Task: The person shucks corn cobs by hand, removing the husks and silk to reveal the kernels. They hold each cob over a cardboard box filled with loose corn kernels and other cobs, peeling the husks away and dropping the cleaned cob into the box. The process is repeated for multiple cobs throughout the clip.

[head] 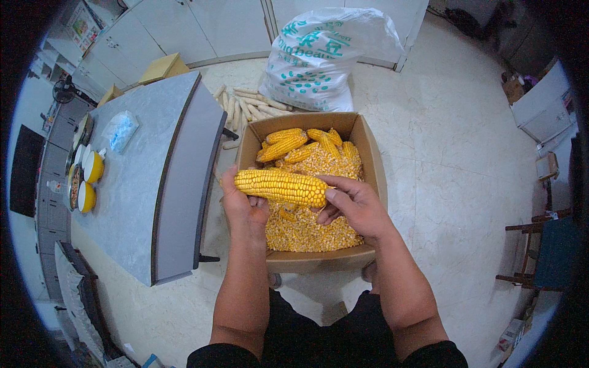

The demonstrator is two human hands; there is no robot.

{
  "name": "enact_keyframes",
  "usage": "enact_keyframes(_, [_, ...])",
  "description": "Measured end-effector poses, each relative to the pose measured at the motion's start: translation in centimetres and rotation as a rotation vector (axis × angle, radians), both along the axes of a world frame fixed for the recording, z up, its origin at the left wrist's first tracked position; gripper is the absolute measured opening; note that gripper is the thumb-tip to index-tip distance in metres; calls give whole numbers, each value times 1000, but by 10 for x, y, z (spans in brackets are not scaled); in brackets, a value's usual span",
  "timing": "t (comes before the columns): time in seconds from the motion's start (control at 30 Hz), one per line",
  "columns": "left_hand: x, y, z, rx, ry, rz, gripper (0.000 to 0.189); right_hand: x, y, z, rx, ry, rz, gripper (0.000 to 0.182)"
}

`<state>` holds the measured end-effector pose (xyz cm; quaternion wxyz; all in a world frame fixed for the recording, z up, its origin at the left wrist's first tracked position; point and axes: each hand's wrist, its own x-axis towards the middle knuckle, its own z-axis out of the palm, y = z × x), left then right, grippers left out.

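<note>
A full ear of yellow corn [280,187] lies level between my two hands, above an open cardboard box [317,262]. My left hand [244,200] grips its left end, the thumb at the tip. At the other end, my right hand [354,202] holds the cob between thumb and fingers, with the lower fingers curled beneath. Loose corn kernels [313,232] cover much of the inside of the box. Several unshelled corn ears [283,147] are heaped at the box's far side, on the kernels.
Bare corncobs [244,108] are piled on the floor beyond the box, beside a white woven sack [317,60] with green print. To the left stands a grey table [142,184] bearing yellow bowls [93,167] and a plastic bag [122,131]. A chair [547,253] is far right.
</note>
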<state>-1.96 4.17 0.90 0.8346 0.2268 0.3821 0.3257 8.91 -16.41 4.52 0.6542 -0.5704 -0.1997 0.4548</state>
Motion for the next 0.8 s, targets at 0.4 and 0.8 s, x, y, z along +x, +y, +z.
enact_keyframes(0.4, [8,-9,9,180,49,174,29,-8,3,-13,-117,-158,10,41])
enact_keyframes(0.8, [4,-5,4,73,46,134,32,-8,10,-7,-2,-46,-36,43])
